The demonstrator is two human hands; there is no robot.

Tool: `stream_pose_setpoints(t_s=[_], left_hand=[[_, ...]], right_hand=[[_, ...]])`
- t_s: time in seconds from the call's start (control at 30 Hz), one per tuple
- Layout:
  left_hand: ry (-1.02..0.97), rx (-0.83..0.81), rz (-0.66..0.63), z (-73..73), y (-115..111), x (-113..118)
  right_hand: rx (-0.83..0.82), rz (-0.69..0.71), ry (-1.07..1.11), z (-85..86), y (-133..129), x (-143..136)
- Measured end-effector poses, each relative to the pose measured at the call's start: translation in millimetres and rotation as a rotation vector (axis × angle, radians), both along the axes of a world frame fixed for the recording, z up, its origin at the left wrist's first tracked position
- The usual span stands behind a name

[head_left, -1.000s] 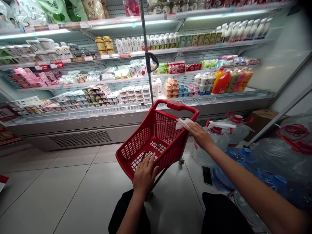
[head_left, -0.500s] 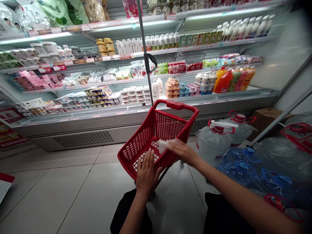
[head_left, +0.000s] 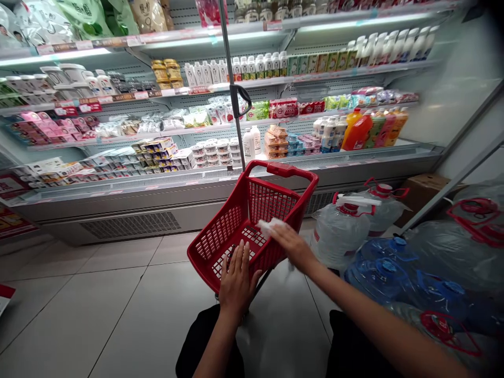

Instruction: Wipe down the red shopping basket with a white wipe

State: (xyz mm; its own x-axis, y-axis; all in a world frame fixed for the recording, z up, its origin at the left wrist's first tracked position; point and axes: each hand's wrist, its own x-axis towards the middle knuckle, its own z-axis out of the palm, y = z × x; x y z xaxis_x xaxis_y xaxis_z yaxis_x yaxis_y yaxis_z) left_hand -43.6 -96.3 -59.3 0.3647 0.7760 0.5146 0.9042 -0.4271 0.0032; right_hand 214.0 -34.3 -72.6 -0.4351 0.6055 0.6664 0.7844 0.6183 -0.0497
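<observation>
A red plastic shopping cart basket [head_left: 212, 236] with slotted walls stands on the floor in front of me. My left hand [head_left: 237, 281] lies flat with its fingers stretched out over the basket's near rim. In my right hand [head_left: 293, 244] is a crumpled white wipe [head_left: 270, 226], held at the basket's right-hand side near the rim. Part of the wipe is hidden under the fingers, and I cannot tell whether it is tissue or cloth. Through the basket's grid floor pale tile shows.
An open chiller [head_left: 129, 202] with shelves of yogurt, milk and drinks runs behind the cart. On the right stand large clear water jugs [head_left: 340, 228], blue jugs [head_left: 394, 268] and a cardboard box [head_left: 423, 191]. A thin metal pole [head_left: 226, 47] rises behind the basket.
My right hand has moved slightly with the wipe along the basket's right side, a little upward. My left hand stays flat on the rim. The whole view has shifted slightly.
</observation>
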Motion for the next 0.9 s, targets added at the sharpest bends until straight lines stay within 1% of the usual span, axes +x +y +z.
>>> stream_pose_setpoints(t_s=[0.07, 0.1, 0.13, 0.17, 0.2, 0.27, 0.33, 0.43, 0.5, 0.57, 0.63, 0.67, 0.73, 0.8, 0.9], left_hand=[[0.011, 0.001, -0.004, 1.5, -1, -1], [0.017, 0.002, -0.009, 2.1, -1, -1], [0.020, 0.002, -0.015, 2.7, -2, -2], [0.021, -0.001, -0.022, 3.3, -3, -2], [0.018, -0.008, -0.033, 4.0, -4, -3], [0.003, -0.039, -0.071, 6.1, -4, -7], [-0.010, -0.086, -0.126, 9.0, -3, -17], [0.030, -0.145, -0.202, 12.8, 2, -42], [0.080, -0.168, -0.230, 13.0, 6, -61], [0.101, -0.195, -0.249, 10.3, 9, -75], [0.095, -0.219, -0.242, 5.3, 11, -79], [0.084, -0.223, -0.230, 2.3, 12, -77], [0.053, -0.215, -0.203, -3.4, 13, -71], [0.026, -0.202, -0.190, -7.5, 15, -64], [0.001, -0.192, -0.184, -10.3, 17, -57]], right_hand=[[-0.023, 0.083, 0.005, -8.6, -23, -36], [-0.034, 0.110, -0.002, -10.7, -32, -47], [-0.037, 0.143, -0.020, -11.2, -37, -52], [-0.035, 0.174, -0.046, -10.3, -39, -51], [-0.027, 0.195, -0.072, -8.0, -36, -44], [-0.008, 0.190, -0.117, 0.1, -21, -12], [0.004, 0.058, -0.110, 12.0, 2, 34], [-0.015, -0.162, -0.095, 31.1, 40, 98], [-0.044, -0.247, -0.071, 39.4, 60, 124], [-0.074, -0.291, -0.022, 40.7, 74, 131], [-0.091, -0.296, 0.026, 34.3, 77, 120], [-0.092, -0.275, 0.043, 28.5, 75, 109], [-0.090, -0.187, 0.067, 13.6, 63, 82], [-0.091, -0.079, 0.095, -2.8, 40, 49], [-0.103, 0.017, 0.128, -21.3, -5, -2]])
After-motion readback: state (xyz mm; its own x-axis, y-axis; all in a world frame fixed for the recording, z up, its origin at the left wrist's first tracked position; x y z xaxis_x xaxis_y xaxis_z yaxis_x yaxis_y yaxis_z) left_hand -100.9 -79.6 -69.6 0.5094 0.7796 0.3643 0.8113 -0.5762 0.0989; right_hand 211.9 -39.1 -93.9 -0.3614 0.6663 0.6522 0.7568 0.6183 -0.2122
